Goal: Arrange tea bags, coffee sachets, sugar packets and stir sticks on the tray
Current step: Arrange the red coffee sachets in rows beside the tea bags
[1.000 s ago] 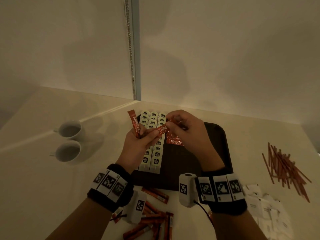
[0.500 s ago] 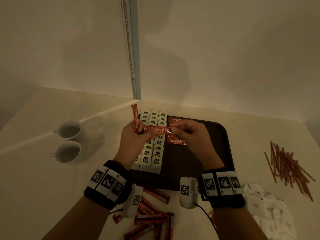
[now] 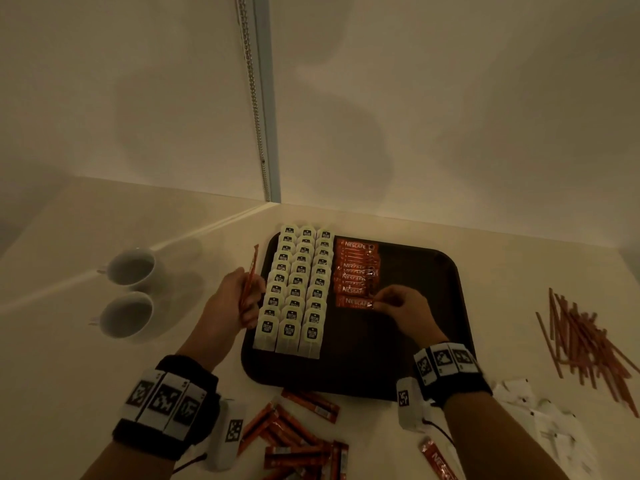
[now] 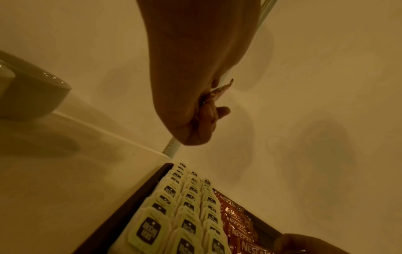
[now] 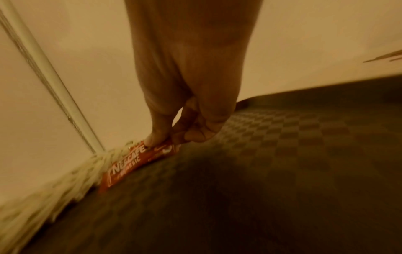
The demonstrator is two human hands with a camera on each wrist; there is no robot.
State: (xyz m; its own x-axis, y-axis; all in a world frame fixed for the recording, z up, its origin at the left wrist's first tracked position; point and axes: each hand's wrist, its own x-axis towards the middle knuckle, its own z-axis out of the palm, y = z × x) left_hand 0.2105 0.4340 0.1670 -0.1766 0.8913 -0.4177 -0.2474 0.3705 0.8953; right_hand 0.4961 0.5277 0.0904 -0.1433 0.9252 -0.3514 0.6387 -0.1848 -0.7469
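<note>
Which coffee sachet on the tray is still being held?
The nearest sachet of the column, set slightly apart below the overlapping ones: the right hand pinches its right end. The others lie untouched.

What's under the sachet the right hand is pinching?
The sachet pinched by the right hand lies flat on bare dark tray, just nearer than the overlapping sachet column. Whether its far edge overlaps that column can't be told.

Black wristbands [image 3: 166, 407] — white coded tags, cabled cameras

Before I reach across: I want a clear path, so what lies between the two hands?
In the head view, three columns of tea bags on the tray lie between the left hand and right hand.
</note>
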